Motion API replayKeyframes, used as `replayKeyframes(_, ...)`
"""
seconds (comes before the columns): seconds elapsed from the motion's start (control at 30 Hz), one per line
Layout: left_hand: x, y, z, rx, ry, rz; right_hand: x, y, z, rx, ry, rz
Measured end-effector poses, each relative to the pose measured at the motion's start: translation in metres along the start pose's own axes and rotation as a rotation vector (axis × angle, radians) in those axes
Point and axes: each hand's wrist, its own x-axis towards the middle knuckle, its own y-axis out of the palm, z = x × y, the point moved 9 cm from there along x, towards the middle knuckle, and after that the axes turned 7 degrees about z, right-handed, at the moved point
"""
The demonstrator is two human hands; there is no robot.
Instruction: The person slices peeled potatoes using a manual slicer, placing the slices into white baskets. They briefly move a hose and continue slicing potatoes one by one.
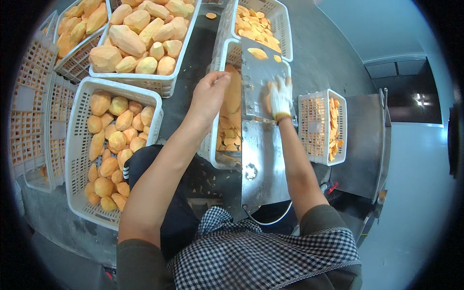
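My left hand (211, 90), bare, is loosely curled above the left rim of a white plastic crate (214, 141); whether anything is between its fingers cannot be told. My right hand (281, 96), in a white knitted glove, presses on a peeled orange tuber (269, 98) lying on a metal slicing plate (255, 76). Much of the tuber is hidden by the glove. Two slices, one being an orange slice (258, 54), lie near the far end of the plate. Below the plate's left edge, the crate holds peeled tubers (232, 94) and slices (227, 132).
At the left stand a crate of peeled tubers (158, 105) and a fuller crate (174, 74) behind it. A crate of slices (286, 29) is beyond the plate, with a smaller crate (313, 127) at the right, beside a metal cabinet (362, 145). One slice (211, 15) lies on the floor.
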Motion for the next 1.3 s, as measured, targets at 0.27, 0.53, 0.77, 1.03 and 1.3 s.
replayKeyframes(0.27, -0.019, -0.043, -0.010, 0.008, 0.109, -0.150, -0.153, -0.002, 0.034, -0.121, -0.181, 0.356)
replayKeyframes(0.53, -0.008, -0.014, -0.011, -0.017, 0.036, -0.056, -0.035, 0.009, 0.013, -0.171, -0.162, 0.227)
replayKeyframes(0.77, -0.013, -0.018, -0.016, -0.061, 0.222, -0.075, -0.097, 0.026, 0.032, -0.504, -0.344, 0.153)
replayKeyframes(1.03, -0.070, -0.159, -0.058, -0.228, 0.302, -0.253, 0.015, 0.097, -0.042, -0.577, -0.181, 0.161)
replayKeyframes(1.3, -0.146, -0.480, 0.127, 0.860, -0.336, -1.240, 0.070, 0.120, -0.007, -0.457, -0.213, 0.202)
